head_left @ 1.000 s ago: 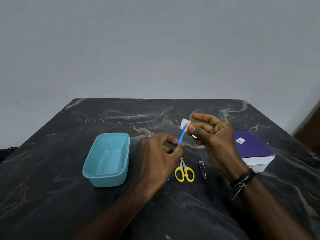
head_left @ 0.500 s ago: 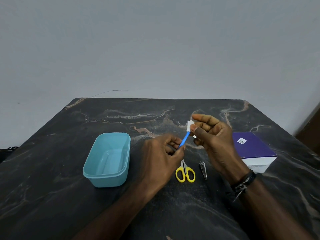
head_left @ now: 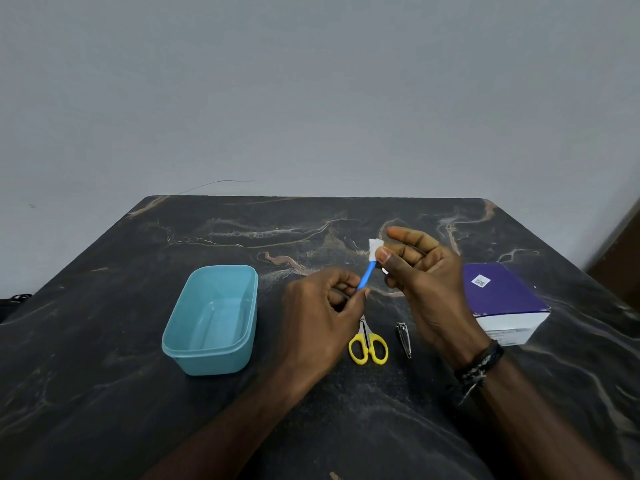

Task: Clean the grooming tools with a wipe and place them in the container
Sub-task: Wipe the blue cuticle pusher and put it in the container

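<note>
My left hand (head_left: 320, 317) grips the lower end of a thin blue grooming tool (head_left: 367, 276), which points up and to the right. My right hand (head_left: 420, 275) pinches a small white wipe (head_left: 374, 247) around the tool's upper tip between thumb and fingers. Both hands hover above the table. An empty teal container (head_left: 211, 318) stands to the left of my hands. Yellow-handled scissors (head_left: 369, 346) and a metal nail clipper (head_left: 404, 339) lie on the table below my hands.
A purple and white box (head_left: 502, 299) sits at the right on the dark marbled table (head_left: 104, 393). A grey wall rises behind the table's far edge. A dark cord bracelet circles my right wrist.
My right hand has slid the wipe up along the blue tool toward its tip. My left hand has kept its grip in nearly the same place.
</note>
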{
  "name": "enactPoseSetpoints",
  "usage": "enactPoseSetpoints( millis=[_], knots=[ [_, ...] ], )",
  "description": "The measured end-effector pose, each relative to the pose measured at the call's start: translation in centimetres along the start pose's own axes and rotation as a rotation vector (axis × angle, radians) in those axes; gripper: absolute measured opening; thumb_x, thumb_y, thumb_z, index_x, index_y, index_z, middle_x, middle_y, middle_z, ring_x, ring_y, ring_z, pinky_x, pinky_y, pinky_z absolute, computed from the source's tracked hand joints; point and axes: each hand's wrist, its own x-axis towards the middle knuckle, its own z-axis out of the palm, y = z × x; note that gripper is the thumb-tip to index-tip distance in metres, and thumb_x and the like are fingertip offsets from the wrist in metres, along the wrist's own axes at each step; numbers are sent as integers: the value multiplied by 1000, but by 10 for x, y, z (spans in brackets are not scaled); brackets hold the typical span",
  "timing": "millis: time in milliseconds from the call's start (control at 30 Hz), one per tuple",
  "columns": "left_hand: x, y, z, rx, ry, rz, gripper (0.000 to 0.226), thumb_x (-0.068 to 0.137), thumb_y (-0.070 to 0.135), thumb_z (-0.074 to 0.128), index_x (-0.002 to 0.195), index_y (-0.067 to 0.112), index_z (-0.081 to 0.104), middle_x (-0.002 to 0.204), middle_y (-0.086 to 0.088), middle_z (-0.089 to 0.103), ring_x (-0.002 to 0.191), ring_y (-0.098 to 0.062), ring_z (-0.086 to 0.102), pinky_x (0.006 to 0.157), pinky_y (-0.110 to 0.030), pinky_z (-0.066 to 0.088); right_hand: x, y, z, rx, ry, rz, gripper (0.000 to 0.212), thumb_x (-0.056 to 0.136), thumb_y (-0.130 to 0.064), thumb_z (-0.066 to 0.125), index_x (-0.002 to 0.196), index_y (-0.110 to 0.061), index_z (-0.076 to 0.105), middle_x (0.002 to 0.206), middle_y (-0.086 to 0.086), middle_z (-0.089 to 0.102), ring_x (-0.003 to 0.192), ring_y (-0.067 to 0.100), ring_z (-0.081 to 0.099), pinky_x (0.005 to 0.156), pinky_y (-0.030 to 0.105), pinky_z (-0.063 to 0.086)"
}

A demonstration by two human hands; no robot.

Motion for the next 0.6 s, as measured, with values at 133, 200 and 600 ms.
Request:
enactPoseSetpoints(
  millis=[133,200,600],
  knots=[
    [0,1,0,4,-3,19,10,81,29,71,90,25,69,64,7,69,52,-8,66,50,-39,58,-1,2,1,44,24,22,42,68,-15,77,108,-11,65,81,0,77,73,9,71,53,19,51],
    [0,2,-1,20,-2,29,8,82,27,71,89,24,69,63,8,69,51,-8,66,49,-37,58,-1,1,2,72,33,39,42,67,-14,76,107,-11,65,80,0,77,71,9,71,53,19,52],
    [0,-2,-1,29,-15,40,15,81,38,67,93,28,67,67,10,69,54,-8,66,49,-35,58,-2,0,2,58,20,41,41,66,-13,76,105,-11,64,77,1,76,70,10,71,55,20,52]
  ],
)
